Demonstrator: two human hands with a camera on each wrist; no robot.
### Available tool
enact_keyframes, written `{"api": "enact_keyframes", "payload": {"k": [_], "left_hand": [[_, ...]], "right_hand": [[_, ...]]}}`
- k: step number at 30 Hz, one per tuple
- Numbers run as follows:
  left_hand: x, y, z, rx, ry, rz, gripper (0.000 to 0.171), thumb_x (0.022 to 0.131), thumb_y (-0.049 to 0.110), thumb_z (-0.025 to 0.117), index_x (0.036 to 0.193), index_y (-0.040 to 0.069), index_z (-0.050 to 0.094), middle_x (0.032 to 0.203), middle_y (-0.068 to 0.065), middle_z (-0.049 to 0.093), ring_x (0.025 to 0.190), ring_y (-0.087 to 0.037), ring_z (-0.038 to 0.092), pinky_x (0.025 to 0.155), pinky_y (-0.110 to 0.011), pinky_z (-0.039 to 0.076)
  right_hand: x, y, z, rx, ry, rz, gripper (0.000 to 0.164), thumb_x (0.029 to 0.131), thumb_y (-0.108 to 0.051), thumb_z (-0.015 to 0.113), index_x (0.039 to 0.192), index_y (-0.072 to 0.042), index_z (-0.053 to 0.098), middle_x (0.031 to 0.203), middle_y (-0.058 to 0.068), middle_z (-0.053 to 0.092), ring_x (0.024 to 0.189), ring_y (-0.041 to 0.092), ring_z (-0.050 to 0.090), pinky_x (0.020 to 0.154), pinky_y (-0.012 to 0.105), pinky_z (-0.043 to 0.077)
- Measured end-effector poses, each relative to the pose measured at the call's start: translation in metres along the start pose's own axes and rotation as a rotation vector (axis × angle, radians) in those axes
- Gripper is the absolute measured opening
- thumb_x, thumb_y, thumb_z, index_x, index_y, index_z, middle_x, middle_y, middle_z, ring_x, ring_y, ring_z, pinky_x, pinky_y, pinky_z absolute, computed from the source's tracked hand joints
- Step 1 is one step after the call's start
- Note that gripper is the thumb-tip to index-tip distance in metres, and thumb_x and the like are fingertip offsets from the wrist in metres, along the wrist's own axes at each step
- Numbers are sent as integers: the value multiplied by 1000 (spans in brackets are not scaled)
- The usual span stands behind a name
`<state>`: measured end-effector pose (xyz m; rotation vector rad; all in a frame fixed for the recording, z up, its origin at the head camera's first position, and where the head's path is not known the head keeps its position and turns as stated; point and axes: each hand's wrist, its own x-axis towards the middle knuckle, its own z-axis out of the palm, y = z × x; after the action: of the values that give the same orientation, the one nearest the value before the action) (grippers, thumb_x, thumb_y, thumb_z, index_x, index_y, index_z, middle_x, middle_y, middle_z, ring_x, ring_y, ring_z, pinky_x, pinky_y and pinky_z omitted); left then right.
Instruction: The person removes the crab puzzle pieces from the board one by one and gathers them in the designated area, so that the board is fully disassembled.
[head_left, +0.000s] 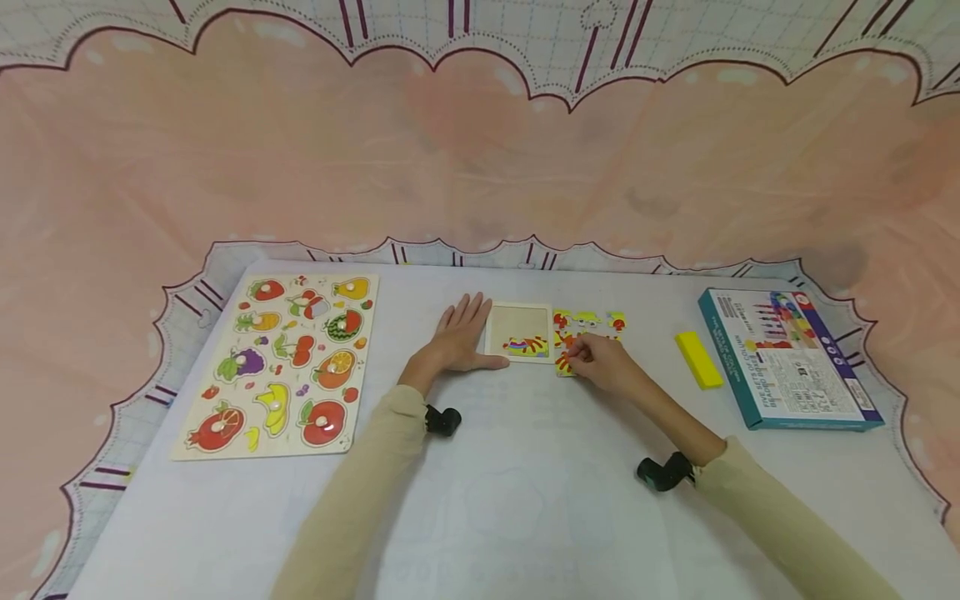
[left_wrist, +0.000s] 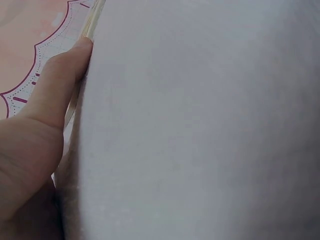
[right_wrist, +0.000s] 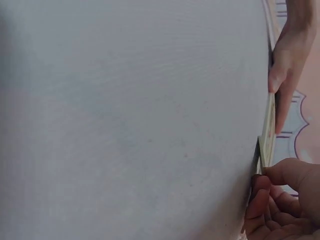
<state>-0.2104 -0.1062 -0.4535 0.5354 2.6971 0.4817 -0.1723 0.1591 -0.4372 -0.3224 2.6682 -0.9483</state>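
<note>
A small square wooden puzzle tray point(head_left: 519, 307) lies mid-table, with colourful picture pieces point(head_left: 527, 346) along its bottom right inside. My left hand point(head_left: 457, 337) rests at the tray's left side, fingers spread, its thumb point(left_wrist: 62, 80) along the near edge. Just right of the tray, several red and yellow puzzle pieces point(head_left: 587, 318) lie on the cloth. Over them, my right hand point(head_left: 606, 364) pinches one thin puzzle piece point(right_wrist: 261, 152) between thumb and finger, tilted in the right wrist view. The fingers partly hide its picture.
To the left lies a large fruit peg board point(head_left: 285, 367). At the right are a yellow block point(head_left: 699, 360) and a teal-edged flat box point(head_left: 802, 367). A white cloth point(head_left: 525, 500) with a scalloped printed border covers the table.
</note>
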Motion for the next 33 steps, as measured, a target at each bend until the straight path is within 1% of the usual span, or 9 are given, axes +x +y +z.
{"api": "enact_keyframes", "payload": {"k": [4, 8, 12, 17, 22, 26, 29, 33], "left_hand": [[-1, 0, 0, 8, 1, -1, 112, 82, 63, 64, 157, 10, -1, 165, -9, -9, 153, -27, -11, 124, -47, -4], [-3, 0, -1, -4, 10, 4, 112, 82, 61, 65, 157, 8, 0, 165, -10, -7, 153, -28, -10, 124, -48, -3], [-3, 0, -2, -8, 5, 5, 112, 82, 61, 65, 157, 9, 0, 165, -10, -7, 153, -28, -11, 124, -48, -3], [-1, 0, -2, 0, 8, 5, 112, 82, 62, 65, 157, 9, 0, 165, -10, -7, 153, -28, -10, 124, -48, -3], [-1, 1, -2, -3, 8, 8, 112, 82, 61, 65, 157, 9, 0, 165, -10, -7, 153, -29, -10, 124, -48, -3], [-1, 2, -2, 1, 10, 4, 111, 82, 61, 65, 157, 9, 1, 165, -10, -7, 153, -28, -10, 124, -48, -3], [0, 2, -2, 2, 10, 2, 111, 82, 61, 65, 157, 9, 1, 165, -9, -7, 153, -28, -10, 124, -48, -3], [0, 2, -2, 5, 10, 0, 111, 82, 62, 65, 157, 9, 1, 165, -9, -7, 153, -28, -10, 124, -47, -3]], "right_hand": [[3, -2, 0, -26, -25, 6, 9, 91, -7, 61, 96, 0, 60, 87, 10, 63, 76, 16, 53, 63, 21, 44], [5, -2, -1, -64, -45, 7, 9, 91, -9, 62, 94, -1, 60, 84, 9, 61, 74, 16, 52, 63, 22, 42], [5, 0, -1, -71, -38, -6, 9, 91, -10, 62, 93, -2, 59, 84, 8, 61, 74, 16, 52, 64, 23, 42], [1, 3, -2, -38, -11, -33, 12, 92, -12, 63, 97, -1, 60, 87, 9, 62, 79, 17, 53, 67, 23, 44], [-1, 2, -7, 22, 31, -26, 17, 93, -15, 64, 102, -1, 62, 90, 10, 63, 82, 20, 54, 69, 22, 45], [2, 0, -9, 77, 43, -12, 20, 93, -17, 63, 107, -2, 61, 93, 11, 63, 84, 20, 54, 70, 22, 46], [6, -2, -8, 89, 46, -29, 22, 93, -16, 63, 108, -1, 61, 95, 12, 63, 85, 20, 55, 70, 21, 47], [12, -5, -3, 70, 35, -72, 24, 92, -16, 64, 111, -1, 64, 96, 11, 65, 85, 20, 54, 71, 22, 46]]}}
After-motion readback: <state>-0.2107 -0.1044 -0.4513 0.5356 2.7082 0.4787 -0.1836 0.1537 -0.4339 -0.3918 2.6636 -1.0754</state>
